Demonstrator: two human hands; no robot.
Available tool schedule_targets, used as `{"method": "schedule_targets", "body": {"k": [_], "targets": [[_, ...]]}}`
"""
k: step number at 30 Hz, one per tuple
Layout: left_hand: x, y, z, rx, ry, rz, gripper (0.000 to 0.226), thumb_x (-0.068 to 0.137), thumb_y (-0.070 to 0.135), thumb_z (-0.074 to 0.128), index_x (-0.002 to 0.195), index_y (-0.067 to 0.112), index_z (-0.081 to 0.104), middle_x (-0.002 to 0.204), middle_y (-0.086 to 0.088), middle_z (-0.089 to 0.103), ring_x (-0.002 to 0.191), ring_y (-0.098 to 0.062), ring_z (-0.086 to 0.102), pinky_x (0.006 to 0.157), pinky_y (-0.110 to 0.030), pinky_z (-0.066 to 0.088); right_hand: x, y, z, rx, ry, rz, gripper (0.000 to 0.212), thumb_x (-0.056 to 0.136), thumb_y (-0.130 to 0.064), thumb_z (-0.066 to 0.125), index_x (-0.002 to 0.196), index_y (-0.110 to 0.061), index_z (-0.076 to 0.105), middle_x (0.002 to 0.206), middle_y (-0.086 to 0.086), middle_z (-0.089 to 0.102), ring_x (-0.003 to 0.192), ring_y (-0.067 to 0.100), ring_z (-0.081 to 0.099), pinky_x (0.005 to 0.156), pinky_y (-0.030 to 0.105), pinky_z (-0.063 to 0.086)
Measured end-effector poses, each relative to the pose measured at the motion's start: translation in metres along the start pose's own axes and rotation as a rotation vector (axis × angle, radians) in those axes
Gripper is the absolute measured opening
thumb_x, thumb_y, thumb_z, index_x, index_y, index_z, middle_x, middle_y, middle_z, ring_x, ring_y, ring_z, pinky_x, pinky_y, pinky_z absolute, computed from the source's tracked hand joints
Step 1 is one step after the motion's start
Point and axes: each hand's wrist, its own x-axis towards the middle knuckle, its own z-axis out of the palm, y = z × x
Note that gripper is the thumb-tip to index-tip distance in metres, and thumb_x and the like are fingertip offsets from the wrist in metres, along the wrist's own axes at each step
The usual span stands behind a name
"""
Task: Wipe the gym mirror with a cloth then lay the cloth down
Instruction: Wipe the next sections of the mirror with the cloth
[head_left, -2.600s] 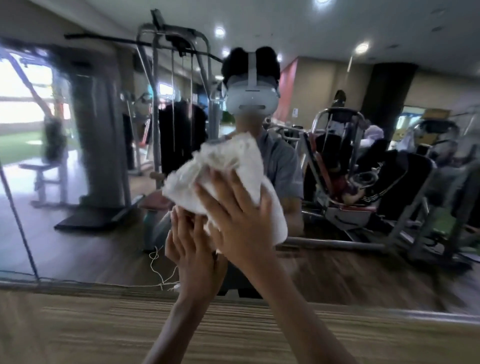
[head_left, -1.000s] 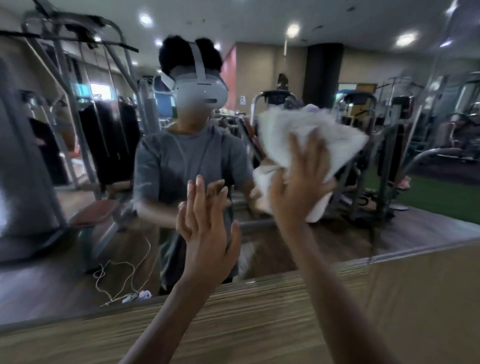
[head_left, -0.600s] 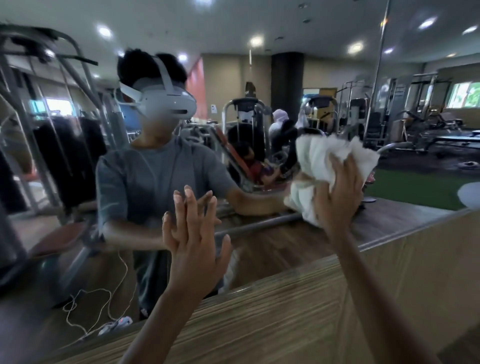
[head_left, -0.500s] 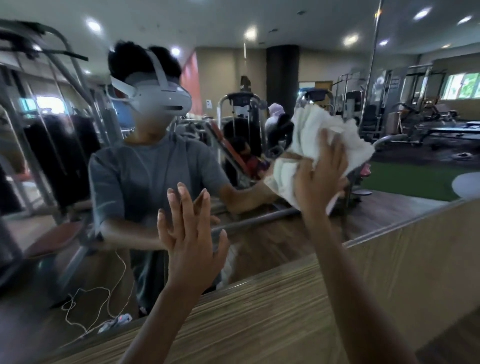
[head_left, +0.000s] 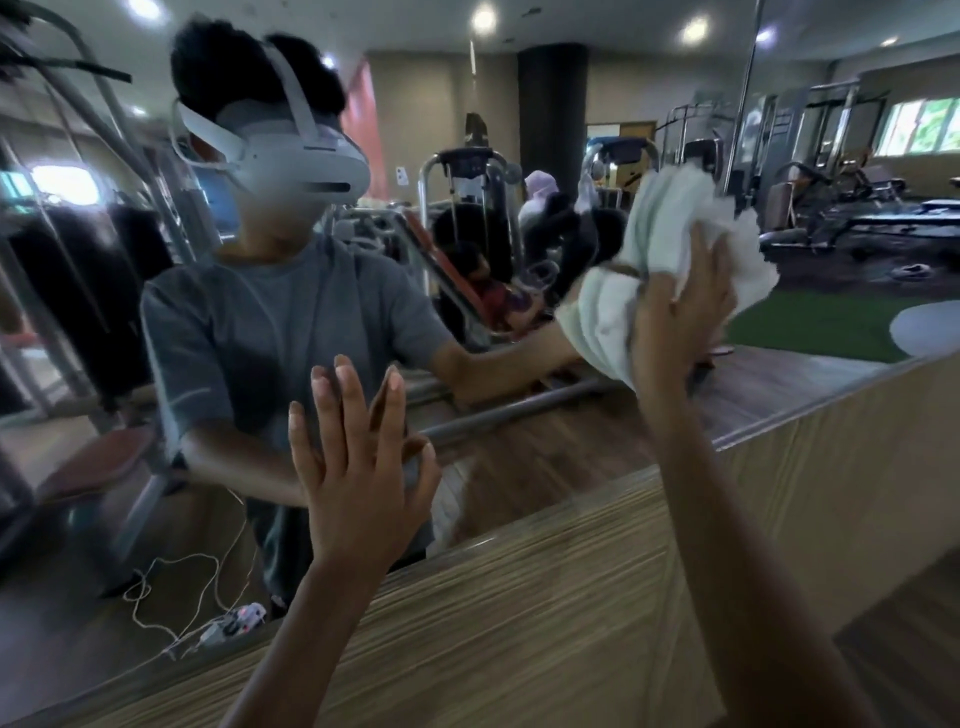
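The cloth (head_left: 608, 312), which seconds ago covered the chest of the figure reflected in the mirror (head_left: 561, 447), has moved to the right of that figure. The left hand (head_left: 358, 483), then just under the cloth, is now well apart from it. In the last half second little has changed.

The cloth is white and soft, bunched into thick crumpled folds with ragged edges, and it lies against the smooth glass. Below the mirror runs a ledge (head_left: 519, 613) of pale, finely striped wood grain. The reflection shows a grey T-shirt (head_left: 270, 332), a white headset (head_left: 296, 156), steel-framed gym machines and a thin white cable (head_left: 171, 582) looped on the dark floor.

The right hand (head_left: 675, 322), arm raised, presses the cloth to the glass with straight, spread fingers. The left hand is flat and upright, fingers extended and holding nothing, its fingertips meeting their reflection.
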Motion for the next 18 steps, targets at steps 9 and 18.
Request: {"method": "schedule_targets", "body": {"k": [9,18], "targets": [[-0.039,0.0,0.008,-0.038,-0.016,0.02,0.063,0.101,0.039,0.044,0.157,0.015,0.03,0.166,-0.021,0.011,0.154,-0.037,0.008,0.123,-0.058,0.008,-0.113,0.123,-0.036,-0.317,-0.365,-0.901,0.034,0.092,-0.035,0.042,0.119,-0.02,0.056,0.141,0.012,0.044,0.128,0.032,0.043,0.095,0.052,0.042],[-0.082,0.007,0.024,0.009,-0.059,0.058,0.071,0.099,0.045,0.043,0.16,0.016,0.022,0.167,-0.02,0.007,0.153,-0.041,0.009,0.121,-0.062,0.009,-0.078,0.047,-0.003,-0.117,-0.008,-0.086,0.066,0.082,-0.027,0.04,0.144,-0.01,0.05,0.152,0.019,0.042,0.143,0.034,0.035,0.114,0.046,0.022]]}}
